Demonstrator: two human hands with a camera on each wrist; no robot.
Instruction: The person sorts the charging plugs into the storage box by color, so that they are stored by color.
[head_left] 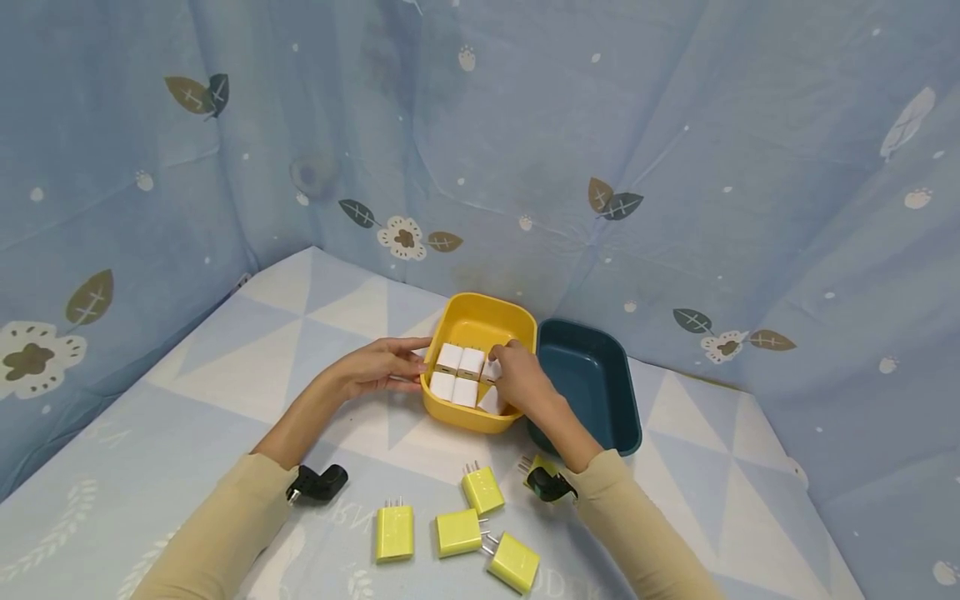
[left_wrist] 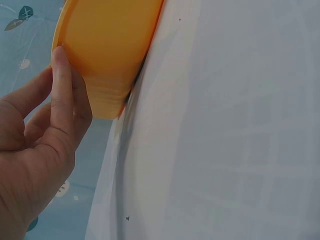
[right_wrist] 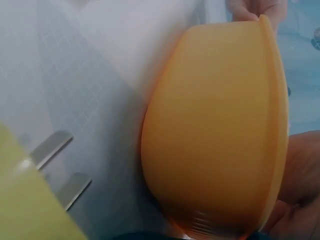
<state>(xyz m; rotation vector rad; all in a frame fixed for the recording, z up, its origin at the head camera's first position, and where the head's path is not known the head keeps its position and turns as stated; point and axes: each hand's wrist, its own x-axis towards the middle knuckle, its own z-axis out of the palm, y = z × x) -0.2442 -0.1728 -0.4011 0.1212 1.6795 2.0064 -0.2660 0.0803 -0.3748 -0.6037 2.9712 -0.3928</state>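
A yellow plastic bin point(head_left: 480, 310) holds several white plug chargers point(head_left: 471, 360), set in two rows. At its left side my left hand point(head_left: 382, 365) grips the rim; the left wrist view shows the fingers of that left hand point(left_wrist: 50, 115) against the bin's wall point(left_wrist: 107, 55). My right hand point(head_left: 525, 382) reaches over the right rim into the bin and pinches a white charger point(head_left: 491, 370) at the right of the upper row. Its fingertips are partly hidden. The right wrist view shows mostly the bin's outer wall point(right_wrist: 215, 120), with part of the right hand point(right_wrist: 300, 200) behind the rim.
Against the yellow bin's right side stands a dark teal bin point(head_left: 588, 375). Several yellow plug chargers point(head_left: 459, 533) with metal prongs lie on the patterned cloth point(head_left: 337, 433) in front, one point(head_left: 538, 472) partly under the right wrist. A blue curtain point(head_left: 525, 125) hangs behind.
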